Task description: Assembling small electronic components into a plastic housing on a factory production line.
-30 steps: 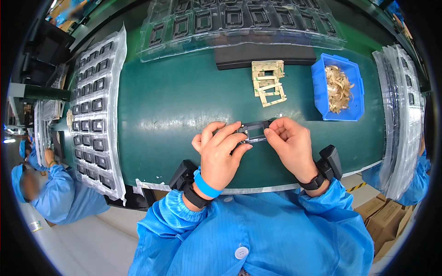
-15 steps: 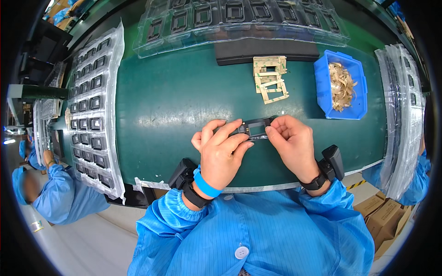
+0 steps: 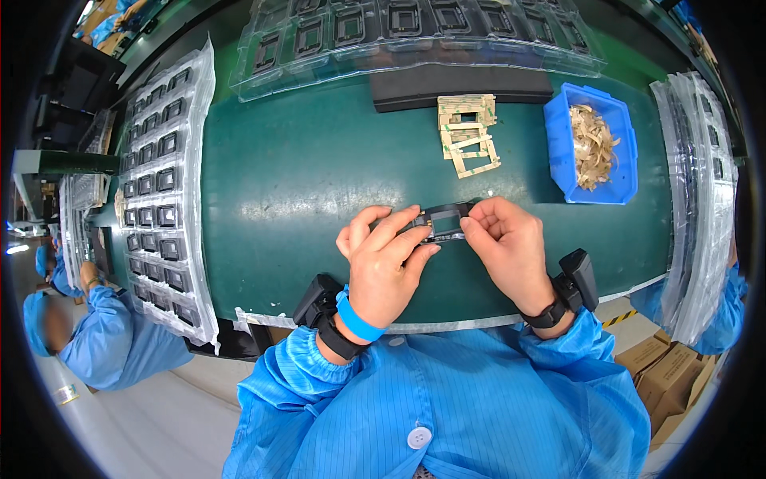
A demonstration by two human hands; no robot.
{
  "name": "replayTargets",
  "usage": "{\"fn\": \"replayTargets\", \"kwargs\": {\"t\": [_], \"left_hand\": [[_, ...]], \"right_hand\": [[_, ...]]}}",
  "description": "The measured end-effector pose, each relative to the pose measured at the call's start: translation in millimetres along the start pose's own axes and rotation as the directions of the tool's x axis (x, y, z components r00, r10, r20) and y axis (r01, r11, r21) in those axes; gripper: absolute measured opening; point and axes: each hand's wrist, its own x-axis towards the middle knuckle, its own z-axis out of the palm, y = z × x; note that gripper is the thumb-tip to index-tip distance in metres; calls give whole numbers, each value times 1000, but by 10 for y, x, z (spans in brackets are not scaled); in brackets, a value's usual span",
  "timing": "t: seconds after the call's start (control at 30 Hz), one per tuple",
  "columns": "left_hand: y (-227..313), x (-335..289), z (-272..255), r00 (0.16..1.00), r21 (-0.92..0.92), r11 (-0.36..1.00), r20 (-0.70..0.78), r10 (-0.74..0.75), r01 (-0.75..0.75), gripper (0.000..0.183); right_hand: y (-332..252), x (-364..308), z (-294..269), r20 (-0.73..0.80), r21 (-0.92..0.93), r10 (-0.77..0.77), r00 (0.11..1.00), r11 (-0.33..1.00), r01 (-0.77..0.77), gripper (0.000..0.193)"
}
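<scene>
In the head view, both hands meet over the front of the green worktop (image 3: 295, 156), one at each end of a small black frame (image 3: 447, 225). The left hand (image 3: 384, 262) has its thumb and fingers nearly closed on the frame's left end; the right hand (image 3: 511, 243) pinches the right end between thumb and curled forefinger. Beyond the frame lies a pile of beige cut-outs (image 3: 466, 104), just in front of a flat black case (image 3: 455, 88). To the right stands a blue bin (image 3: 589, 194) holding pale curled scraps (image 3: 591, 148). Clear trays of black frames sit at the back (image 3: 319, 74) and left (image 3: 194, 239).
</scene>
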Motion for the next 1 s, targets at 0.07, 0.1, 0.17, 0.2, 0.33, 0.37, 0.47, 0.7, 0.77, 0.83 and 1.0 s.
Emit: {"fn": "replayTargets", "kwargs": {"t": [0.07,0.1,0.17,0.2,0.33,0.37,0.47,0.7,0.77,0.83,1.0], "left_hand": [[-11,-8,8,1000,-16,1000,-5,5,-5,25],[-9,-7,18,1000,-16,1000,-6,10,-10,24],[-14,-7,19,1000,-16,1000,-6,14,-15,24],[-15,-7,18,1000,-12,1000,-6,19,-19,24],[-14,-4,16,999,-7,999,-14,35,-36,22],[-13,-4,15,999,-7,999,-14,36,-36,22],[-14,0,18,999,-20,999,-10,37,-37,21],[-15,-10,32,999,-14,999,-16,48,-48,22],[-10,-1,23,998,-14,998,-15,54,-54,24],[11,8,9,1000,-17,1000,-4,9,-10,33],[-2,-12,21,998,61,996,21,64,-65,38]], "right_hand": [[-15,-6,-2,2,-1,6,1000,1000,-6,8],[-21,-3,-11,5,-6,10,1000,1000,-10,8],[-19,-1,-10,8,-10,15,1000,1000,-15,8],[-15,-2,-10,10,-7,22,1000,1000,-22,8],[-7,-5,-10,4,-24,13,1000,1000,-13,9],[-4,-5,-8,3,-23,13,1000,1000,-13,9],[9,-3,5,-10,-57,-19,1000,998,19,8],[12,-9,26,-40,-162,-121,992,980,113,9],[9,-7,31,-45,-171,-131,990,978,121,9],[7,-10,36,-47,-165,-125,991,980,116,10],[19,-5,42,-54,-155,-133,990,980,123,9]]}}
